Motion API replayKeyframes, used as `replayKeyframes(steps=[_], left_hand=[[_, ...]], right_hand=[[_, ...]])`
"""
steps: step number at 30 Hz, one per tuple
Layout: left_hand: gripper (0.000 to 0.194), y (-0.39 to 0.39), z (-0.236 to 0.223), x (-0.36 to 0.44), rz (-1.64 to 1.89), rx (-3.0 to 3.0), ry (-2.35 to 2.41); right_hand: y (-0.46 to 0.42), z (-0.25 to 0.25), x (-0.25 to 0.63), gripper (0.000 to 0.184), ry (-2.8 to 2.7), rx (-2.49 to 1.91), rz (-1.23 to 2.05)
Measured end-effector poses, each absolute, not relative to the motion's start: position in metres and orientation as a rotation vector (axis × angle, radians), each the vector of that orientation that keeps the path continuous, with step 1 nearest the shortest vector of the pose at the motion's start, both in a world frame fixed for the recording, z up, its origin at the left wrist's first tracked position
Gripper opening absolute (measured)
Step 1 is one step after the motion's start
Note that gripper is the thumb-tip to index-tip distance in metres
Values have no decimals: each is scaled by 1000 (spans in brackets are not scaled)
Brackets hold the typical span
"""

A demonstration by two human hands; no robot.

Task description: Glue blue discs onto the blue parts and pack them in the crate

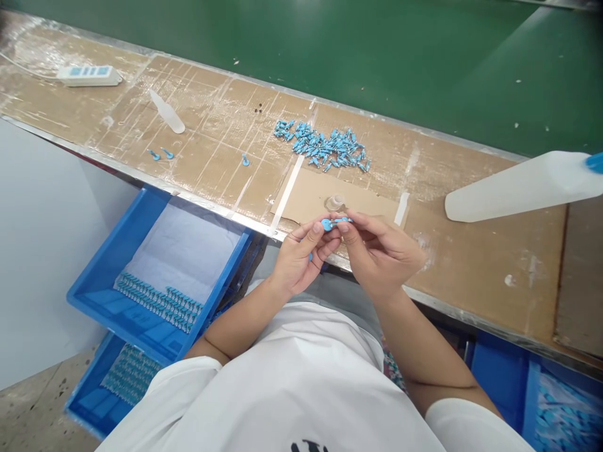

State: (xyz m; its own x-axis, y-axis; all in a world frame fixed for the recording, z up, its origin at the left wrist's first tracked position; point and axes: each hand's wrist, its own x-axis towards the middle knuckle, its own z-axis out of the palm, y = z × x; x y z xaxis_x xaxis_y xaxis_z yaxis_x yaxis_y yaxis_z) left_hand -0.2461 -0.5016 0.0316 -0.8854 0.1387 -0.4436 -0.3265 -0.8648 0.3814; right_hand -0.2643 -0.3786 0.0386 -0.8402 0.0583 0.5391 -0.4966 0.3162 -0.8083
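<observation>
My left hand pinches a small blue part with a round end between thumb and fingers. Another bit of blue shows lower down among its fingers. My right hand is closed on a slim blue piece, which meets the round-ended part; whether the two are joined I cannot tell. Just beyond my fingers, a small clear round cup sits on a cardboard sheet. Farther back lies a pile of small blue parts.
A white squeeze bottle, a power strip and loose blue parts lie to the left. A large white bottle lies tilted at right. Blue trays with rows of parts stand below the bench edge. A green surface runs behind.
</observation>
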Motion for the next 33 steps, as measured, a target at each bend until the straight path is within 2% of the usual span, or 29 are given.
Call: replayKeyframes(steps=[4,13,21,28,33], left_hand=[[12,-501,33,-246,2761,-610,656],[17,-501,34,-244,2770,-651,657],[16,-503,33,-244,2780,-583,672],[17,-504,30,-245,2778,-547,702],[17,-506,30,-248,2772,-560,756]], right_hand=[[-379,39,-263,34,-2122,411,1505],[-381,32,-265,30,-2067,450,1483],[-380,35,-266,39,-2054,543,1402],[-381,33,-264,28,-2106,472,1396],[-383,37,-265,29,-2122,481,1418]])
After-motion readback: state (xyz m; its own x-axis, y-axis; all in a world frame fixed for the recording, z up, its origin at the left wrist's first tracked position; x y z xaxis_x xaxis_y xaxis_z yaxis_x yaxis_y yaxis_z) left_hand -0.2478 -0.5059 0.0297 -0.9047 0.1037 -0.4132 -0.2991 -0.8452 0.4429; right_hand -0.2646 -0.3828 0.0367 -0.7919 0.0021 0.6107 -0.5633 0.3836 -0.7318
